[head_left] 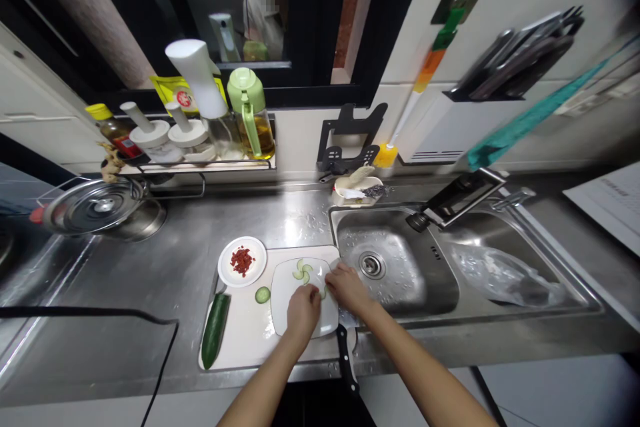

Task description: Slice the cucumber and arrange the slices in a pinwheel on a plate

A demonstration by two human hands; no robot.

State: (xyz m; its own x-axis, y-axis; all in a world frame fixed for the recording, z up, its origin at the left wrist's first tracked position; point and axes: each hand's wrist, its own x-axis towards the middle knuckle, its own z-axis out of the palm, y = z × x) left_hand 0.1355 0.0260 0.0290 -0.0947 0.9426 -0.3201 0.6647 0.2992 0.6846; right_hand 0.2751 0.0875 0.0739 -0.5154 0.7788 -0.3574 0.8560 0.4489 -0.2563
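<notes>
1. Knife (346, 361) nearest, black riveted handle over the front edge of the steel counter (165, 360), by the right side of the cutting board (250, 337).
2. Left hand (303, 312): over the square white plate (283, 280), fingers bunched, tips down by a small pale-green piece (323, 293). Can't tell from where I stand if they pinch it.
3. Right hand (349, 288): comes in over the plate's right edge, fingers bent and close together, tips near the same piece. Grip hidden, can't tell.
4. Cucumber (216, 331), dark green, cut at its far end, lies lengthwise along the board's left side. Round cut piece (263, 295) sits just beside the square plate, on the board.
5. Thin curved slices (302, 271), pale with green edges, on the far half of the square plate, set like a pinwheel (neat little thing).
6. Round white plate (223, 268) at the board's far left corner, small red pieces (242, 261) heaped in its middle.
7. Sink (400, 260) to the right, wet; clear plastic bag (505, 273) in its right basin.
8. Pot (145, 219) with lid (97, 205) on the counter, far left. White holder (343, 195) behind the sink.
9. Rack (235, 165) against the wall: two white-lidded jars, brown bottle (117, 130) with yellow cap, green-topped oil jug (250, 113).
10. Dark-framed window (320, 97) farthest back.
</notes>
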